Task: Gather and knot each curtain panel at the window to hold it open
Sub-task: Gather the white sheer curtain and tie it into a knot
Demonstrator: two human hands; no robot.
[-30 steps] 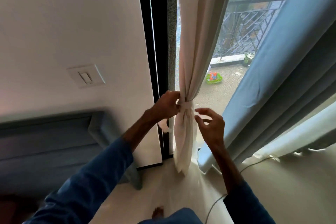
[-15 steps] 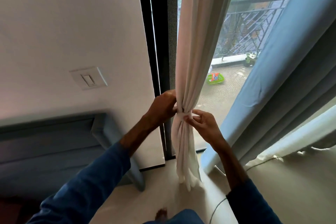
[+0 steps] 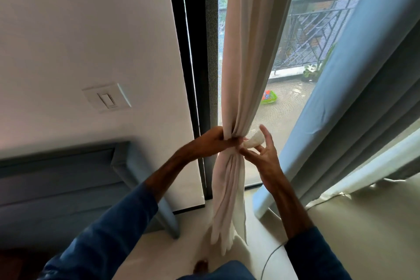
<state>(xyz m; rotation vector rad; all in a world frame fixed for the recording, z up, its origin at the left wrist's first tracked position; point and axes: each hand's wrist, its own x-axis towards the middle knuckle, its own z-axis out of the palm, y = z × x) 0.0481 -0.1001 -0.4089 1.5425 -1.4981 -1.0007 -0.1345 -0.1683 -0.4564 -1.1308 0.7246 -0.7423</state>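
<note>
A cream curtain panel point(image 3: 246, 57) hangs gathered in front of the window, bunched tight at waist height, with its tail point(image 3: 226, 200) falling to the floor. My left hand point(image 3: 214, 141) grips the bunched neck from the left. My right hand point(image 3: 264, 153) pinches a short twisted end of the cream fabric point(image 3: 255, 140) that sticks out to the right of the bunch. A blue curtain panel point(image 3: 354, 88) hangs loose at the right, ungathered.
A black window frame point(image 3: 193, 75) and white wall with a light switch point(image 3: 106, 98) stand left. A blue upholstered headboard or seat point(image 3: 68, 179) fills the lower left. A thin cable point(image 3: 270, 257) runs across the floor. My foot point(image 3: 201, 266) is below the curtain tail.
My right hand closed in on the bunch, then drew a short end of the cream fabric out to the right. My left hand stayed gripping the neck. The view shifted slightly.
</note>
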